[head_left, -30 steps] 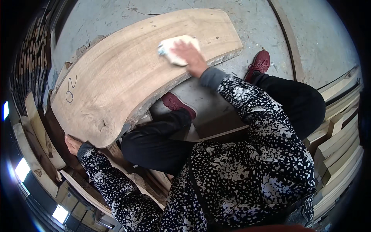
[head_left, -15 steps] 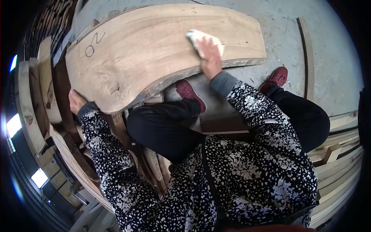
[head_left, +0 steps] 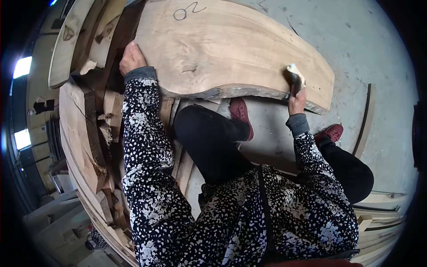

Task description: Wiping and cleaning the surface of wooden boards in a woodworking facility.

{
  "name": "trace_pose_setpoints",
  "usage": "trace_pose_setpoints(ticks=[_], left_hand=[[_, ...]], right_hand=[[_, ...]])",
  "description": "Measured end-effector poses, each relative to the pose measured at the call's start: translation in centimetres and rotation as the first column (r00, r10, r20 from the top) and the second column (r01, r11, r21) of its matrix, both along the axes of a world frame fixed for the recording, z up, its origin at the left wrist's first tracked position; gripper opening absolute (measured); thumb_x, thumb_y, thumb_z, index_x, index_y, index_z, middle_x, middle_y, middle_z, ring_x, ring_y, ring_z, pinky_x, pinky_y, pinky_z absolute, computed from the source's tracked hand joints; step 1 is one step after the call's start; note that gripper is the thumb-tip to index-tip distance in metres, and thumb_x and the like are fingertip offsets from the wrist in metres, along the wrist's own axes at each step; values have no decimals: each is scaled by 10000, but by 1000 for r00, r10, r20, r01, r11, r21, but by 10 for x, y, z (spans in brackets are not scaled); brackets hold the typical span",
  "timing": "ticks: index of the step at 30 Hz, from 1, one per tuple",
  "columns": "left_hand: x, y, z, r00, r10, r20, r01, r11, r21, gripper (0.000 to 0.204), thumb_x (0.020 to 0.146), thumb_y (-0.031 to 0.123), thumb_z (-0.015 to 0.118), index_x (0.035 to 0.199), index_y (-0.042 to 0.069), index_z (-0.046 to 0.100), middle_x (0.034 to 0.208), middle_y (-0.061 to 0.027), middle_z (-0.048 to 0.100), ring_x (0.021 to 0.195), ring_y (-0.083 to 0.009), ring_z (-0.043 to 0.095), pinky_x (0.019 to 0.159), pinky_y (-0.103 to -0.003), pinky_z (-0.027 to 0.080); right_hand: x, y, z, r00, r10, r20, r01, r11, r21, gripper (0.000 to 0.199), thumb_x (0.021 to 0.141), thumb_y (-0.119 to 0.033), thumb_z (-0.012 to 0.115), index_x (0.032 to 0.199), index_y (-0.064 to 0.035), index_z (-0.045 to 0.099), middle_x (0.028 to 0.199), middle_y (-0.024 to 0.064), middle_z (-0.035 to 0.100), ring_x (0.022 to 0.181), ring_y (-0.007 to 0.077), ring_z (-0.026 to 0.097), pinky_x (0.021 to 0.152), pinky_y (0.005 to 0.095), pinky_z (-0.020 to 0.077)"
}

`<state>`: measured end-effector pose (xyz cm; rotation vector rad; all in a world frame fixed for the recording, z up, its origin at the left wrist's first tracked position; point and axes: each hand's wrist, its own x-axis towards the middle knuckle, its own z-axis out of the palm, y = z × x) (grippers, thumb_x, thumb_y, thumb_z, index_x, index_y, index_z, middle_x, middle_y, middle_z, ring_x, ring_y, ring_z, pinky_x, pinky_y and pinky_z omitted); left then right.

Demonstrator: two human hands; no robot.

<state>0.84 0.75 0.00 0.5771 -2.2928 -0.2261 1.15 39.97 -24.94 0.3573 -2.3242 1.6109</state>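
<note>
A thick wooden slab [head_left: 240, 49] with a wavy, rough near edge lies in front of me, a dark pen mark on its far left part. At its left end, my left hand [head_left: 132, 58] is closed against the edge, fingers partly hidden. Over toward the slab's right end, my right hand [head_left: 297, 100] grips a folded pale piece [head_left: 293, 73], whitish at the top and dark along one side. Whether it is paper or cloth I cannot tell. It stands tilted up near the slab's near edge, slightly blurred.
Rough boards [head_left: 80, 129] are stacked along my left. More pale planks [head_left: 378, 222] lie at the lower right, and a long narrow wood strip [head_left: 365, 118] rests on the grey floor [head_left: 351, 58]. My red shoes [head_left: 240, 116] are close to the slab's near edge.
My view has turned, so the slab sits farther right and higher. My right hand has gone from lying flat on the pale piece to holding it upright near the right end. The left hand stays at the left end.
</note>
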Motion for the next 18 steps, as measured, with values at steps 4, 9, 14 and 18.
trace_pose_setpoints(ticks=[4,9,14,18], left_hand=[[-11,5,-2,999,-36,-28,35,999,-25,360,833,368,416,920,83,617,840,-178,595,774,-358,572,666,-413,453],[-12,-32,-22,979,-190,-68,197,975,101,288,862,261,438,950,44,605,885,-155,612,789,-283,594,702,-336,471],[1,-34,-23,987,-154,40,143,970,196,411,886,328,352,1045,3,548,1047,-172,556,959,-307,521,825,-318,402],[-13,-33,-35,978,-208,19,201,963,178,430,890,341,351,1074,-2,532,1059,-177,549,979,-310,513,834,-335,396]], right_hand=[[-12,-7,3,974,-228,-15,227,955,192,434,767,13,465,1193,-67,447,1212,148,453,1181,304,362,985,490,189],[18,-114,82,969,210,-131,-186,966,179,446,701,-34,469,1147,-54,478,1216,166,436,1192,321,342,973,576,115],[17,-163,138,787,523,-328,-436,846,306,643,646,-53,494,1268,-126,347,1348,141,268,1254,319,230,992,578,87],[-7,-128,132,760,585,-284,-442,785,435,719,590,-39,507,1281,-122,324,1361,129,249,1263,307,213,1013,555,76]])
